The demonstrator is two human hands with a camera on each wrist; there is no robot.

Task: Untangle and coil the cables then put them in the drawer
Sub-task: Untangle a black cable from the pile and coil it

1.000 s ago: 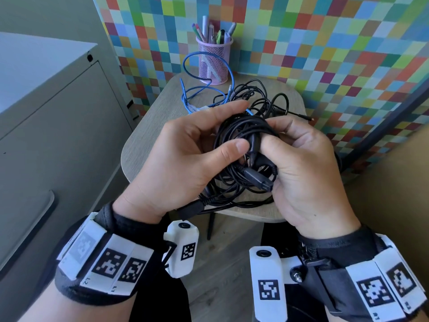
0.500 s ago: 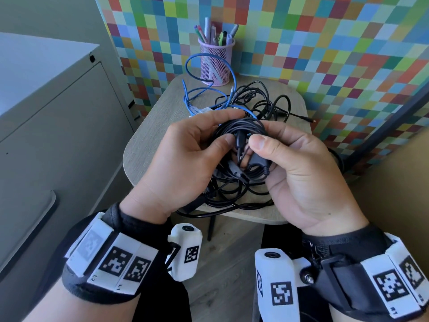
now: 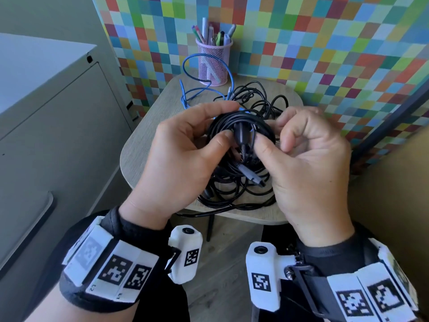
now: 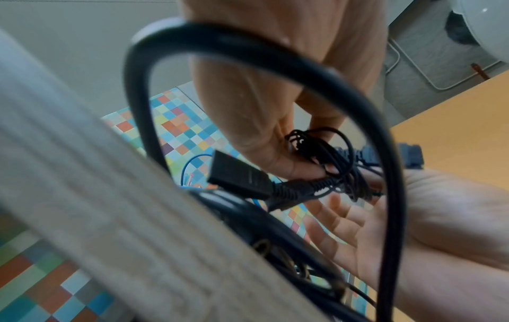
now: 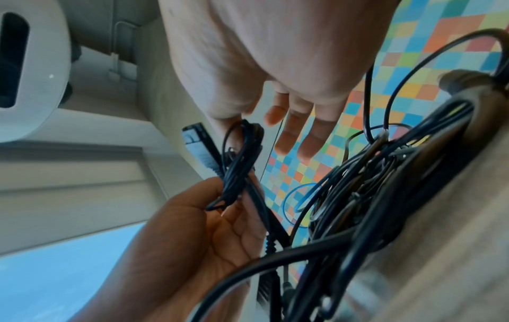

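Checkered tiles back a small wooden worktop (image 3: 148,126), with a grey drawer cabinet (image 3: 58,126) to its left. Above the worktop, the left hand (image 3: 183,149) pinches a black coil (image 3: 241,123) while the right hand (image 3: 299,159) pinches its plug, so coiling looks nearly finished; next, I'd guess, comes tucking that end. Behind lie one blue cable (image 3: 197,91), a black tangle (image 3: 257,98) I cannot count, and one pink pen cup (image 3: 212,66).

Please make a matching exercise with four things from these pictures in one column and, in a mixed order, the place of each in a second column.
1. black cable bundle
2. blue cable
3. pink pen cup
4. grey cabinet

a. at the back of the small table
b. left of the table
c. held between both hands
d. lying on the table by the cup

Pairs: 1-c, 2-d, 3-a, 4-b
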